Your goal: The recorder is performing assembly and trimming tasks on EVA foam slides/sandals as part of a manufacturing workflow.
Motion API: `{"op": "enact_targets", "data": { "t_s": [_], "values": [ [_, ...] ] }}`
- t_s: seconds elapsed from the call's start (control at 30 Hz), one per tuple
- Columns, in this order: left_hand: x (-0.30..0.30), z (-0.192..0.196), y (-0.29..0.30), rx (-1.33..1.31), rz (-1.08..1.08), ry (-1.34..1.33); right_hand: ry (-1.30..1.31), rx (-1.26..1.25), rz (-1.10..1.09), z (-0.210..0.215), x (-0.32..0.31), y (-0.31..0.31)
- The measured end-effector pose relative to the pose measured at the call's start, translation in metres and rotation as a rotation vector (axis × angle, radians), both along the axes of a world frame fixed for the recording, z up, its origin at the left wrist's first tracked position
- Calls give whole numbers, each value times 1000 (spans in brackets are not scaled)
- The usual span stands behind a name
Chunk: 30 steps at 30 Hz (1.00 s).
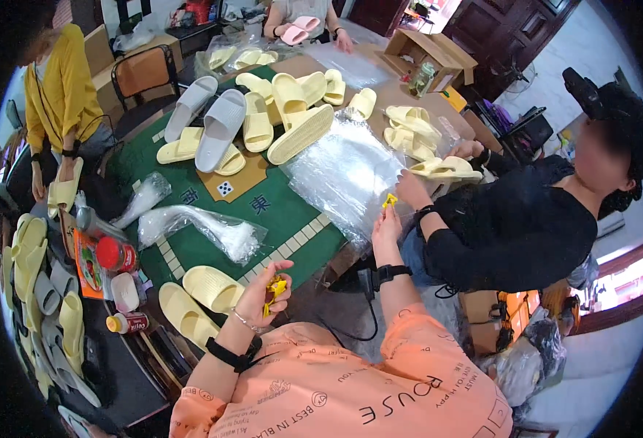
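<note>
My left hand (256,298) is closed around several small yellow pieces (274,290), held in front of my body. My right hand (386,232) reaches forward and pinches another small yellow piece (390,200) at its fingertips, next to a co-worker's hand (413,190). Just what the pieces are is too small to tell. A pair of pale yellow slippers (214,290) lies at the table edge beside my left hand. Clear plastic bags (347,171) are stacked flat on the green table (292,244), beyond my right hand.
Yellow and grey slippers (221,131) are piled across the table. Bundled white strips in plastic (212,228) lie nearer. At left are a red-lidded jar (115,253), a bottle (127,323) and more slippers (71,332). Co-workers stand at left, far side and right; one holds pink slippers (300,30).
</note>
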State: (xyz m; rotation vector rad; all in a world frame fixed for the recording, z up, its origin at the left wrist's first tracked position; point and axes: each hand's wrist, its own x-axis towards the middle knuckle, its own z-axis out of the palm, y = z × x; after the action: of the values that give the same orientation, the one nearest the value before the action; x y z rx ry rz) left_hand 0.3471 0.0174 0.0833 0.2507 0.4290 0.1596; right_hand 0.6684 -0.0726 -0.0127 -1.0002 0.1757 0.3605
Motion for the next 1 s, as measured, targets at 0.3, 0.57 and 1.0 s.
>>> {"op": "enact_targets", "data": {
  "t_s": [0.3, 0.57, 1.0],
  "values": [
    [6, -13, 15, 36, -40, 54, 84, -442, 214, -42, 32, 25],
    [38, -13, 36, 341, -376, 250, -339, -161, 1444, 72, -151, 41],
    [2, -25, 52, 304, -262, 293, 69, 237, 438, 52, 154, 177]
  ]
}}
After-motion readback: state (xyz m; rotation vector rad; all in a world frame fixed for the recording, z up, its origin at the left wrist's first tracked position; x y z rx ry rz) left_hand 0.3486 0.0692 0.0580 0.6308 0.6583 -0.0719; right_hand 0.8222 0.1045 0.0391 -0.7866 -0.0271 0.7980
